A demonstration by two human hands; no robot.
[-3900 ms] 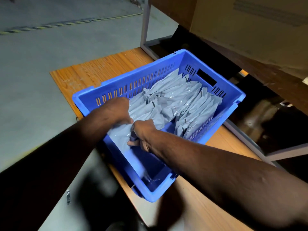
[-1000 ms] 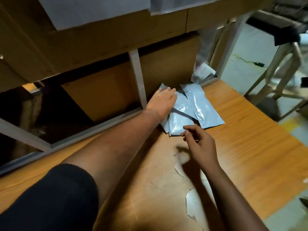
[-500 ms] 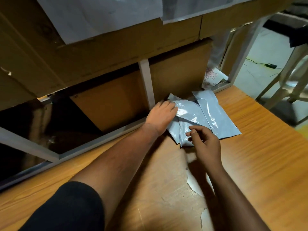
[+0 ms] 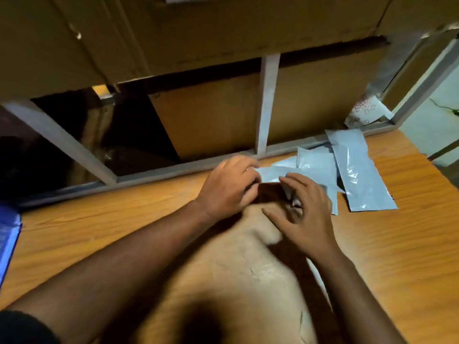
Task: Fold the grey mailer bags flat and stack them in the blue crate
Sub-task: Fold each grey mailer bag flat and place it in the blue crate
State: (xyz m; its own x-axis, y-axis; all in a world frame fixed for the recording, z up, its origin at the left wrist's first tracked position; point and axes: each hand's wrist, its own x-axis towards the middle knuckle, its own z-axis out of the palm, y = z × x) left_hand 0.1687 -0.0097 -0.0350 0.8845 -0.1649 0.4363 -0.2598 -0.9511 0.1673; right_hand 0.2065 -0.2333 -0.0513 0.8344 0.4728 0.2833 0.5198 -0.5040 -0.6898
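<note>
A small pile of grey mailer bags (image 4: 320, 162) lies on the wooden table (image 4: 124, 224) near its back edge, right of centre. One long bag (image 4: 357, 175) rests flat on the right side of the pile. My left hand (image 4: 231, 187) grips the left end of one grey mailer bag (image 4: 273, 173) lifted off the pile. My right hand (image 4: 305, 214) holds the same bag's right part, fingers curled over its folded edge. Only a sliver of the blue crate (image 4: 7, 239) shows at the far left edge.
A grey metal shelf frame (image 4: 267, 103) with large cardboard boxes (image 4: 211, 115) stands right behind the table. A printed white bag (image 4: 367, 112) sits at the back right. The table's veneer is worn and peeling in the middle (image 4: 248, 269).
Both hands have come off the crate and over to the loose pile. My left hand went from resting flat on the bags to gripping one, and my right hand took its other end.
</note>
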